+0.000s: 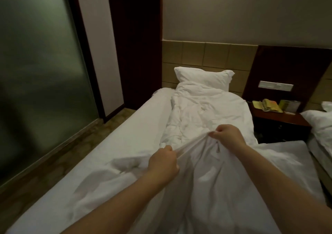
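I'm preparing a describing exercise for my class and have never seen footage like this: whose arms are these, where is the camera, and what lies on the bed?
No machine here: a person wears one camera on the head, looking forward and down, so both bare arms are their own. The left hand and right hand each grip a bunched fold of white cloth bedding. Beyond it a crumpled white duvet and a white pillow lie on the white-sheeted bed. A dark wooden nightstand with a pale telephone stands to its right.
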### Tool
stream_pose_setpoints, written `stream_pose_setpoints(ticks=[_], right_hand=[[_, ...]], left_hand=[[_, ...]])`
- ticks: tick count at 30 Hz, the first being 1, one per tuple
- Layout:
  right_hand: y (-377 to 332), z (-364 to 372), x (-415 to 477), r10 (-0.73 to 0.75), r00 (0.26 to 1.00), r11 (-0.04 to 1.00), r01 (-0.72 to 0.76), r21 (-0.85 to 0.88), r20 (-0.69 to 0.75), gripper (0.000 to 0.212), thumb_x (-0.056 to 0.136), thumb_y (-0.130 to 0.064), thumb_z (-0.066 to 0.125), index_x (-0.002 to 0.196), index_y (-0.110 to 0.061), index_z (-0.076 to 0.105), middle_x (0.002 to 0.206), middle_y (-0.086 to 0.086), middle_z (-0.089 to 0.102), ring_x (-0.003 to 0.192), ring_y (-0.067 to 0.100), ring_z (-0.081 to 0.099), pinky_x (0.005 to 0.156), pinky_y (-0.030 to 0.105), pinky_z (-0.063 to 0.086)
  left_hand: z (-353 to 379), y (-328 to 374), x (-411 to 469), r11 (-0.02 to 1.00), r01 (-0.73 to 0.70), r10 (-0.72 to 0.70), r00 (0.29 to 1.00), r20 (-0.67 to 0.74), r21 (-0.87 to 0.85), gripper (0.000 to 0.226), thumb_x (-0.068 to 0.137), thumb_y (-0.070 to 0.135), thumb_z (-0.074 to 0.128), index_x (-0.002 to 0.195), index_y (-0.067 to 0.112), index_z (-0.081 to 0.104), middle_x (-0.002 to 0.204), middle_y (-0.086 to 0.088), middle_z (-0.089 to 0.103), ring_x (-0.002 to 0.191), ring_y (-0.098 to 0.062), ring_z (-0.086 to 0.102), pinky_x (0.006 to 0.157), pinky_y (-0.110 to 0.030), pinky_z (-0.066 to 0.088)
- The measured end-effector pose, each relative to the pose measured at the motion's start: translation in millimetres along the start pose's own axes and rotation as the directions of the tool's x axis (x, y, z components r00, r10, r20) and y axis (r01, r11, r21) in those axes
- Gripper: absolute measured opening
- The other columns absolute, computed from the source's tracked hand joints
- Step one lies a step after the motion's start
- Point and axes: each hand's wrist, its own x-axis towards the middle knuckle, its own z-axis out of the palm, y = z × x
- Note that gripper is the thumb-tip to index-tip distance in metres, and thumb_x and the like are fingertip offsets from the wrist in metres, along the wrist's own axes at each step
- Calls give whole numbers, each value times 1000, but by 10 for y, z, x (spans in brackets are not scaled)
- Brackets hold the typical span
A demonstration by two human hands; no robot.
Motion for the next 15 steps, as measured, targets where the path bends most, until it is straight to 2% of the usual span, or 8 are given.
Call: stream_pose_setpoints(ticks=[4, 8, 11, 15], right_hand=[[192, -128, 152, 45, 998, 997, -43, 67, -40, 24, 86, -26, 68, 72, -6, 64, 67, 5, 55, 77, 26, 55, 67, 31, 36], [337, -220, 162, 31, 996, 994, -23, 102, -82, 25, 84, -23, 69, 71, -2, 64, 65, 6, 55, 71, 23, 52, 61, 32, 34], [381, -288, 84, -45, 995, 983, 60, 171, -92, 23, 81, -17, 73, 61, -11, 62, 60, 4, 55, 61, 14, 48, 58, 28, 34], [257, -375, 16, -178, 983, 982, 180, 55, -39, 22, 81, -20, 75, 62, -22, 63, 67, 3, 63, 66, 15, 55, 65, 27, 39]], left_hand=[[179, 4, 91, 997, 67, -65, 997, -39, 26, 25, 98, 15, 39, 112, 5, 58, 114, -7, 54, 98, -22, 55, 86, -30, 47], [193, -72, 399, 996, 67, -63, 996, -62, 57, 22, 99, 13, 44, 118, 11, 54, 122, -3, 53, 107, -20, 56, 93, -29, 46], [138, -189, 674, 988, 0, -5, 999, 35, 153, 21, 100, 14, 39, 116, 16, 54, 122, -5, 57, 108, -22, 56, 97, -32, 43], [41, -300, 1013, 979, -38, 1, 983, 182, 201, 26, 99, 16, 34, 117, 19, 52, 122, -6, 57, 112, -25, 54, 99, -37, 36]])
